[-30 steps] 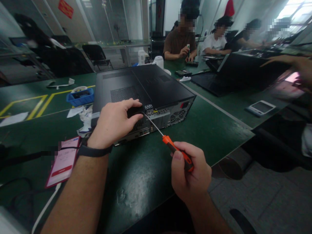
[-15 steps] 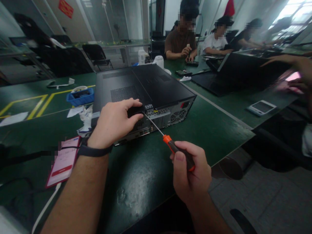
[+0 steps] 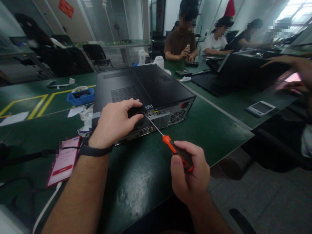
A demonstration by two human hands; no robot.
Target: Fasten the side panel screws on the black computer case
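Left hand (image 3: 114,123) flat on PC case (image 3: 146,87) rear edge, fingers curled over it. Right hand (image 3: 188,172) clamped on screwdriver (image 3: 175,152), tip at case's rear panel. Case lies on green table (image 3: 207,130).

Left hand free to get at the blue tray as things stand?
Probably yes. The left hand grips the computer case at its rear edge; the blue tray sits left of the case, with only a crumpled white cloth lying low between.
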